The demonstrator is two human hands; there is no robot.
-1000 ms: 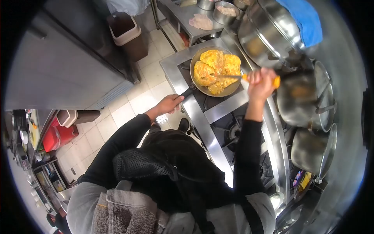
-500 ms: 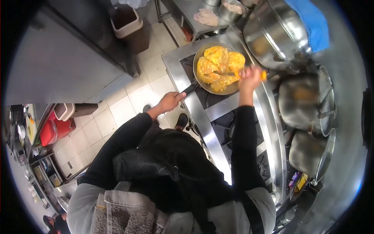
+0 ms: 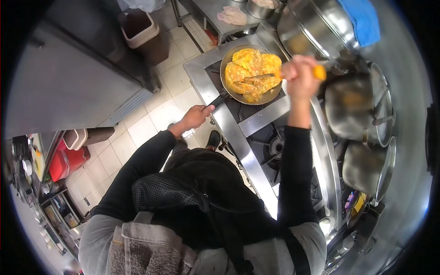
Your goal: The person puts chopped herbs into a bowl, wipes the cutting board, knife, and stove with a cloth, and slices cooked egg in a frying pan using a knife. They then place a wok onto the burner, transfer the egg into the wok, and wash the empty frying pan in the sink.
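A round frying pan [image 3: 226,86] rests over the far burner of the steel stove. Yellow-orange food [image 3: 248,59] in several lumps fills most of it. My left hand [image 3: 197,116] is closed around the end of the pan's black handle [image 3: 216,103]. To the right of the pan, my right hand [image 3: 299,76] grips the orange handle [image 3: 320,72] of a utensil. The utensil's thin blade [image 3: 265,76] reaches left into the food; its tip is hard to make out.
Large steel pots [image 3: 356,107] line the stove's right side, one with a blue cloth [image 3: 360,20]. A steel table [image 3: 208,10] beyond holds pale raw meat [image 3: 232,16]. Brown bins [image 3: 151,45], a red container [image 3: 68,161] and a steel cabinet [image 3: 78,82] are at the left.
My right hand has moved away from the pan to the right since half a second ago, with the utensil still in it. My left hand stays on the pan handle. The whole view has shifted slightly.
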